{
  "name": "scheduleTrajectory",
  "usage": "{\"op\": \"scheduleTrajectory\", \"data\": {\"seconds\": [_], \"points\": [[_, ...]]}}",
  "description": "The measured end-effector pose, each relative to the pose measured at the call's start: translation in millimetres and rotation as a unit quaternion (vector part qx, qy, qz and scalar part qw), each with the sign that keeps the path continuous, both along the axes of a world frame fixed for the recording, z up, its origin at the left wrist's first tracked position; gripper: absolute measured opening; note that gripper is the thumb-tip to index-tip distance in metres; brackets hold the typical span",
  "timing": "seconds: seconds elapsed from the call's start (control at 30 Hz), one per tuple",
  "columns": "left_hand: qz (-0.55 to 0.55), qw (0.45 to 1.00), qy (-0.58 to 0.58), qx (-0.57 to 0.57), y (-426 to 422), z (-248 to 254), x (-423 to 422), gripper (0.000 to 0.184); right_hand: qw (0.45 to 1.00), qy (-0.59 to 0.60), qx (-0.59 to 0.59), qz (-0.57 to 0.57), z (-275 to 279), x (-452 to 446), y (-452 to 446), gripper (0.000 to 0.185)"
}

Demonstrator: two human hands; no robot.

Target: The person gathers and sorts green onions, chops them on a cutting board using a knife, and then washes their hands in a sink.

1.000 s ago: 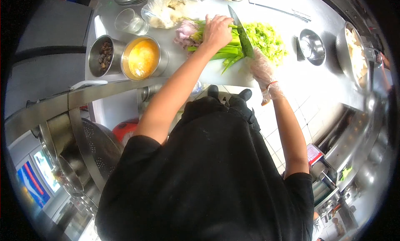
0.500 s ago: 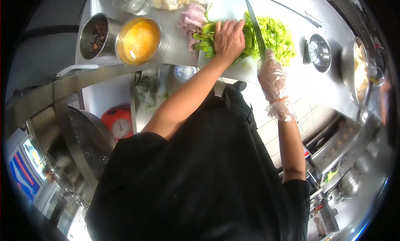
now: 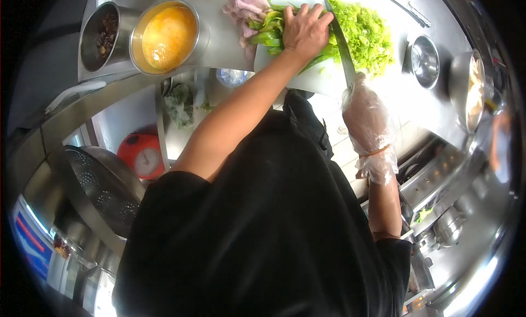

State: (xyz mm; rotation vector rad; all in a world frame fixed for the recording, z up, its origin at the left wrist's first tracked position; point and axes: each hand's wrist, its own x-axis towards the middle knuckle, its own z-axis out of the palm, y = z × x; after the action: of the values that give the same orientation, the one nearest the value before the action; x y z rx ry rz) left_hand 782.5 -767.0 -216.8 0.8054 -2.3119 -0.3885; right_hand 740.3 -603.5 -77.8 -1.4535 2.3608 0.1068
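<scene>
My left hand (image 3: 307,32), bare, presses down on a bunch of leafy green stalks (image 3: 267,38), its fingers curled over them. In a clear plastic glove, my right hand (image 3: 368,117) is closed round the handle of a long kitchen knife (image 3: 343,50). The blade points away from me and stands between my left fingers and a heap of chopped light-green leaves (image 3: 364,35). Beneath the greens lies a white cutting board (image 3: 323,82). A crumpled pinkish cloth (image 3: 246,7) touches the stalks' left end.
On the counter at left stand a metal pot of yellow-orange liquid (image 3: 170,35) and a metal pot with dark pieces (image 3: 104,40). To the right are a small metal bowl (image 3: 423,62) and a larger pan of pale pieces (image 3: 474,90). A red dial scale (image 3: 143,157) sits below the counter.
The view has shifted, so the left-hand pots sit further left and higher. My right hand and the knife handle have come nearer to me. My left hand still holds the stalks.
</scene>
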Motion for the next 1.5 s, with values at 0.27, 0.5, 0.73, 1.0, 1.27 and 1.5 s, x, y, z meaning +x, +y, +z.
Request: {"op": "scheduleTrajectory", "data": {"seconds": [0.27, 0.5, 0.73, 1.0, 1.27, 1.5], "points": [[0.022, 1.000, 0.020, -0.008, -0.3, -3.3, -2.2, 0.009, 0.964, 0.165, -0.129, 0.165, -77.0, -33.3, -26.4, 0.009], [0.010, 1.000, 0.020, 0.022, -2.0, -2.8, 1.1, 0.011, 0.990, 0.036, -0.130, 0.042, -74.8, -13.7, -22.8, 0.030], [0.023, 0.999, 0.026, 0.038, -0.9, -9.3, -2.4, 0.014, 0.999, 0.001, -0.034, -0.023, -13.4, -12.1, -31.1, 0.035], [0.020, 0.998, 0.029, 0.042, -1.8, -3.7, -2.1, 0.012, 0.996, -0.008, -0.089, 0.010, -67.7, -20.3, -51.7, 0.031], [0.032, 0.997, 0.031, 0.061, -1.1, -1.1, -0.8, 0.018, 0.928, 0.290, -0.129, 0.198, -97.2, -10.7, -10.4, 0.016], [0.014, 1.000, 0.025, 0.000, -4.0, -1.8, 2.0, 0.013, 0.993, 0.106, -0.038, 0.025, -12.9, 2.3, -23.6, 0.028]]}}
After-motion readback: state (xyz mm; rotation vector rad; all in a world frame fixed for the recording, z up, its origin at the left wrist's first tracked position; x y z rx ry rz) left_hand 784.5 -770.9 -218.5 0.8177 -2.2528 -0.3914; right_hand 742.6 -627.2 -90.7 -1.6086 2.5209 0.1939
